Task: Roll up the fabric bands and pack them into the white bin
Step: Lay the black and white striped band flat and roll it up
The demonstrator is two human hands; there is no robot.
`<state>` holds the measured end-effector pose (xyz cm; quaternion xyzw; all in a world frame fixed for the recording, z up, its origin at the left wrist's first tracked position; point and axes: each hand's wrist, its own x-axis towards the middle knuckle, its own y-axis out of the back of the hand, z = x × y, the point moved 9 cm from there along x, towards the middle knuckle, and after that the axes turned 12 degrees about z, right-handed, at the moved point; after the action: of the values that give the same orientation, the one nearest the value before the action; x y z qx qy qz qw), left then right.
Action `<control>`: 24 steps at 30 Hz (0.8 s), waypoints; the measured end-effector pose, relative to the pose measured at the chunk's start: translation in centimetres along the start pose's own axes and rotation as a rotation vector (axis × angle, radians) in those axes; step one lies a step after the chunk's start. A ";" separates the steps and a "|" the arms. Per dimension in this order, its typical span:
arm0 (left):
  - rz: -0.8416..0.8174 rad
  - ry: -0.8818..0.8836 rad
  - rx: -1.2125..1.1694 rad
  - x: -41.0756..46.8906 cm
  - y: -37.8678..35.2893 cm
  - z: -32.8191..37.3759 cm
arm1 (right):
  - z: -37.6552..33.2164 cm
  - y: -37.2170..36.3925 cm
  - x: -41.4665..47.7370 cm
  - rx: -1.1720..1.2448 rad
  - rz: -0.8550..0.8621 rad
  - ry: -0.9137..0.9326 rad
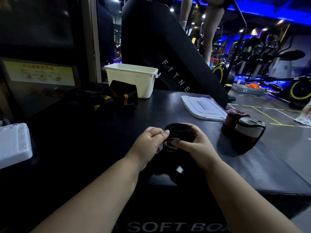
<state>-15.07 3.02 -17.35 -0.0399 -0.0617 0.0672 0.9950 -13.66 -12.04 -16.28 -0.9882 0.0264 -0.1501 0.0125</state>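
A black fabric band [178, 132] with thin white stripes is partly rolled on the dark soft box top in front of me. My left hand [152, 142] pinches its left end, and my right hand [196, 143] grips the roll from the right. The band's loose tail runs back toward me under my wrists. The white bin [134, 81] stands open at the back of the surface. A heap of black bands with orange stripes [116, 98] lies against the bin's front left. Two rolled bands, one dark red [233, 118] and one white, grey and red [249, 133], sit at the right edge.
The bin's white lid [202, 108] lies flat to the right of the bin. A white foam block [12, 145] sits at the left edge. Behind the surface stands a black stair machine [168, 56], with exercise bikes and a person's legs beyond.
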 end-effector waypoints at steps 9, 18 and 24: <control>0.172 0.014 -0.014 0.4 1.5 -0.2 | -0.4 0.7 0.2 -0.280 0.084 0.043; -0.037 0.079 -0.133 0.0 0.1 -0.4 | -0.2 -1.2 -0.9 0.107 -0.185 -0.109; -0.154 -0.027 -0.024 -0.8 -0.8 0.4 | -0.3 -1.2 -1.0 0.183 -0.199 -0.187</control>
<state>-15.76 2.15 -16.99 -0.0463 -0.0788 -0.0099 0.9958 -14.66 -10.81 -16.28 -0.9904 -0.0865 -0.0599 0.0901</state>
